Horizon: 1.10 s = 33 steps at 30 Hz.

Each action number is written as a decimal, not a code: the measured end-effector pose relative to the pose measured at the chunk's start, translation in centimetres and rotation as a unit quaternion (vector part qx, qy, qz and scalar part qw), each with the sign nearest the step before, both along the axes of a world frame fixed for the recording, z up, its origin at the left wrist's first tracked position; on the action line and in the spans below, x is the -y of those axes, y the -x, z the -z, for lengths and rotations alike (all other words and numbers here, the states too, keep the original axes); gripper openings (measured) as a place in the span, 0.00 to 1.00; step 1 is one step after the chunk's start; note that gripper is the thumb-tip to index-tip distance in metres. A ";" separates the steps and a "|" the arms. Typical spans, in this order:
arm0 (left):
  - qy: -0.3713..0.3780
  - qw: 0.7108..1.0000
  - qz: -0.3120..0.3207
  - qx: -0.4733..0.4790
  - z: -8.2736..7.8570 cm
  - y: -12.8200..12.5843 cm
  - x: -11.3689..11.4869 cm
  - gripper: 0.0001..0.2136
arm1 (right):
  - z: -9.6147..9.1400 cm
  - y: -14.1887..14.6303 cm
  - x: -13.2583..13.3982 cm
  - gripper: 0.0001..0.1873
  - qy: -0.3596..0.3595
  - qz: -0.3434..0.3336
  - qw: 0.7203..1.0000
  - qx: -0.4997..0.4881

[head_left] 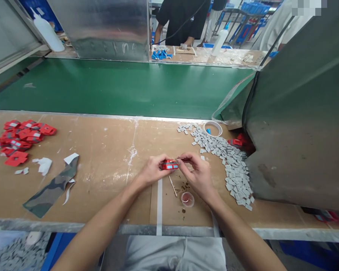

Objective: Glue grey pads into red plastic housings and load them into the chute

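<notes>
My left hand [155, 168] is closed on a small red toy vehicle body [170, 165] with pale windows, held just above the table. My right hand [197, 173] pinches a thin cotton swab [175, 160], its tip against the top of the red piece. Below the hands, another cotton swab [173, 186] lies on the cardboard surface. Beside it stands a small clear cup [187, 199] with some reddish liquid, and dark spots dot the cardboard around it.
Small grey tiles [234, 171] spread at right, with a tape roll [213, 128] behind. Red pieces [21, 139] are heaped at left, near a camouflage strip [52, 190]. A green belt [115, 88] crosses behind. A metal panel [296, 124] blocks the right. A person [183, 19] stands opposite.
</notes>
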State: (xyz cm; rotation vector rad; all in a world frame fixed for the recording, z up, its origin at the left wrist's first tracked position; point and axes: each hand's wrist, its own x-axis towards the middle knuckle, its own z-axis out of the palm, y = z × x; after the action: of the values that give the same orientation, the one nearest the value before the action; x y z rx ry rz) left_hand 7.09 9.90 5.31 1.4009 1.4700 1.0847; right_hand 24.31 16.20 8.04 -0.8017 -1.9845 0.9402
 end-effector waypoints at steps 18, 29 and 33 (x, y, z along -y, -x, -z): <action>0.001 1.000 0.008 0.017 0.0 0.1 0.1 0.10 | -1.6 -2.6 0.4 0.02 0.005 0.032 0.999 -0.033; 0.002 1.000 0.013 0.027 -0.3 0.1 0.1 0.11 | 0.1 -9.8 5.7 0.08 -0.021 -0.029 0.997 0.067; 0.000 1.000 0.012 0.028 -0.3 0.1 0.1 0.13 | 0.4 -9.7 6.3 0.11 -0.012 -0.094 0.989 0.115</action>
State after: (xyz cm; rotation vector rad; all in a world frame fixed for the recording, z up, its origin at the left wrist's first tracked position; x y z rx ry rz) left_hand 6.94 9.78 5.61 1.3746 1.4100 1.1008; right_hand 34.01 9.87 7.60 -0.7462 -2.2997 0.9642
